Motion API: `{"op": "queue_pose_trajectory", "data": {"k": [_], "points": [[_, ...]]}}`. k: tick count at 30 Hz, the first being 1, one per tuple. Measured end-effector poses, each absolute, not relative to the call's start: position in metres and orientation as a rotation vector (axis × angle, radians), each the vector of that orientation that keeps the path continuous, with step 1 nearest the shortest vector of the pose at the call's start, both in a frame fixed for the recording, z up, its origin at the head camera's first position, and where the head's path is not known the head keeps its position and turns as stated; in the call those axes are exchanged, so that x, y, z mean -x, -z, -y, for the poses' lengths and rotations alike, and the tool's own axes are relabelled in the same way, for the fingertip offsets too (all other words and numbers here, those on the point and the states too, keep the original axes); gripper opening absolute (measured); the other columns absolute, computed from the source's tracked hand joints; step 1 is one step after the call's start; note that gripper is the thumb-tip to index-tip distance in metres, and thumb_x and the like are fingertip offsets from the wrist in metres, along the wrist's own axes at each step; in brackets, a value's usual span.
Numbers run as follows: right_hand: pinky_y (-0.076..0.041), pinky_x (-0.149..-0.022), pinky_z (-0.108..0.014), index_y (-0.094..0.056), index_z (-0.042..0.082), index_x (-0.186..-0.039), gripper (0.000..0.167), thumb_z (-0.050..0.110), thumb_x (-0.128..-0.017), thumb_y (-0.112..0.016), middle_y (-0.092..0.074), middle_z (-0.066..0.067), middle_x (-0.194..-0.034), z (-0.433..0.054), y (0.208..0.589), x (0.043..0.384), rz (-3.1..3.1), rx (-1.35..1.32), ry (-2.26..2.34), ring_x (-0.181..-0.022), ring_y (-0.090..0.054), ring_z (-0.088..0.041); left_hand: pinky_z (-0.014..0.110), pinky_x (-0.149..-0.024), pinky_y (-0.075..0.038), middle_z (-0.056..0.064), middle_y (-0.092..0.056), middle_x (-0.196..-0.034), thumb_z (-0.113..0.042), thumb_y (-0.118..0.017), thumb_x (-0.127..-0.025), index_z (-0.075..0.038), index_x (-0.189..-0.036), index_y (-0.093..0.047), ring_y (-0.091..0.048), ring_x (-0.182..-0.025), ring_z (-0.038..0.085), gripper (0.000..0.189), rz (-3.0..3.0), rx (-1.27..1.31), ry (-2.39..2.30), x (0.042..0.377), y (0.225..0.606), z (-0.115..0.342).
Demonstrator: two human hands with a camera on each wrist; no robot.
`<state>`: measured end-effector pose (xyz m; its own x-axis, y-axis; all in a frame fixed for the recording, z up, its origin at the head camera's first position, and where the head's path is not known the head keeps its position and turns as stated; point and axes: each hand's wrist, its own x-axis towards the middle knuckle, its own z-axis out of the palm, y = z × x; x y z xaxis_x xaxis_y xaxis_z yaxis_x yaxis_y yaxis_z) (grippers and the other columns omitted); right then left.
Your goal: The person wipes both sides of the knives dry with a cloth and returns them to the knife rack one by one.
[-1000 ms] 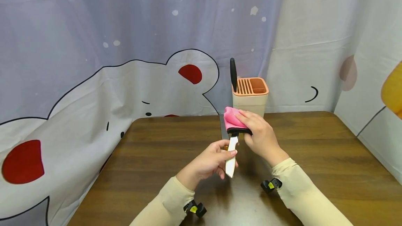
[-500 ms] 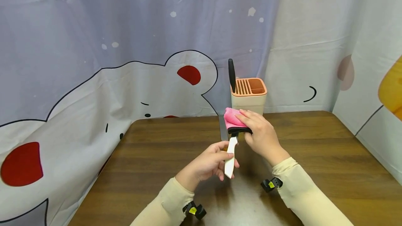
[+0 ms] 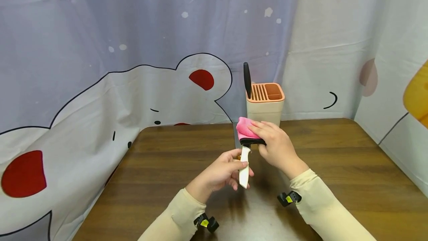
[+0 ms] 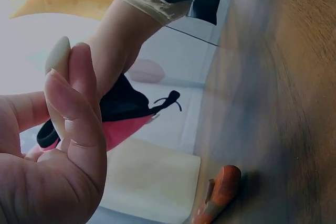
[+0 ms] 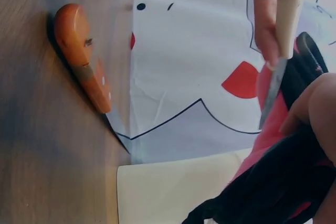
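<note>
Lower centre, our left grip (image 3: 223, 171) pinches the knife (image 3: 244, 177), our right grip (image 3: 278, 147) the cloth (image 3: 245, 128) — wiping seems begun, not finished.

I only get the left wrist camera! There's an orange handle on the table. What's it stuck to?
Observer: A blade. The right wrist view shows an orange-handled knife with metal coming out of its handle.
Operator: Ooh! And what's the left hand holding? I just see a pale end poking up.
Observer: A white-handled knife. The right wrist view shows its metal part running up against the pink cloth.
Operator: What's on the cream box? I can't see its top!
Observer: The head view shows a black handle sticking up from its slotted orange top.
</note>
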<state>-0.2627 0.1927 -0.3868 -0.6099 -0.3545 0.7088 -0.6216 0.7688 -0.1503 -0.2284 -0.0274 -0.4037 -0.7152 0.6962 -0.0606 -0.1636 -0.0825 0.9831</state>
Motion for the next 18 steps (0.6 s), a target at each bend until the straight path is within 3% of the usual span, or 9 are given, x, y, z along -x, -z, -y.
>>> {"op": "queue_pose_trajectory", "data": {"k": [5, 9, 13, 18], "points": [[-0.056, -0.100, -0.050, -0.072, 0.015, -0.129, 0.058, -0.003, -0.074, -0.065, -0.073, -0.007, -0.129, -0.190, 0.382, 0.255, 2.305, -0.774, -0.532, -0.117, -0.068, -0.030, 0.020, -0.043, -0.050, 0.000, -0.075, -0.088, -0.011, -0.051, -0.105, -0.007, -0.134, -0.046, -0.074, -0.063, 0.016, 0.029, -1.613, -0.575, -1.864, 0.230, 0.404, 0.028], [-0.057, -0.095, -0.050, -0.072, 0.016, -0.130, 0.058, -0.002, -0.075, -0.065, -0.075, -0.006, -0.126, -0.189, 0.377, 0.248, 2.370, -0.801, -0.590, -0.114, -0.069, -0.029, 0.020, -0.043, -0.050, -0.001, -0.076, -0.087, -0.010, -0.051, -0.105, -0.006, -0.136, -0.046, -0.074, -0.062, 0.015, 0.032, -1.618, -0.570, -1.890, 0.232, 0.405, 0.029], [-0.057, -0.096, -0.050, -0.072, 0.016, -0.130, 0.057, -0.001, -0.077, -0.064, -0.075, -0.006, -0.124, -0.190, 0.371, 0.241, 2.427, -0.838, -0.673, -0.112, -0.069, -0.028, 0.019, -0.042, -0.049, -0.001, -0.076, -0.087, -0.009, -0.052, -0.104, -0.004, -0.138, -0.046, -0.074, -0.061, 0.015, 0.035, -1.625, -0.554, -1.924, 0.234, 0.406, 0.031], [-0.056, -0.097, -0.049, -0.072, 0.015, -0.130, 0.054, -0.001, -0.079, -0.065, -0.075, -0.005, -0.123, -0.193, 0.366, 0.238, 2.454, -0.898, -0.744, -0.113, -0.070, -0.027, 0.019, -0.042, -0.049, -0.001, -0.077, -0.087, -0.007, -0.054, -0.103, -0.006, -0.130, -0.050, -0.073, -0.060, 0.014, 0.027, -1.626, -0.557, -1.936, 0.236, 0.408, 0.030]]}}
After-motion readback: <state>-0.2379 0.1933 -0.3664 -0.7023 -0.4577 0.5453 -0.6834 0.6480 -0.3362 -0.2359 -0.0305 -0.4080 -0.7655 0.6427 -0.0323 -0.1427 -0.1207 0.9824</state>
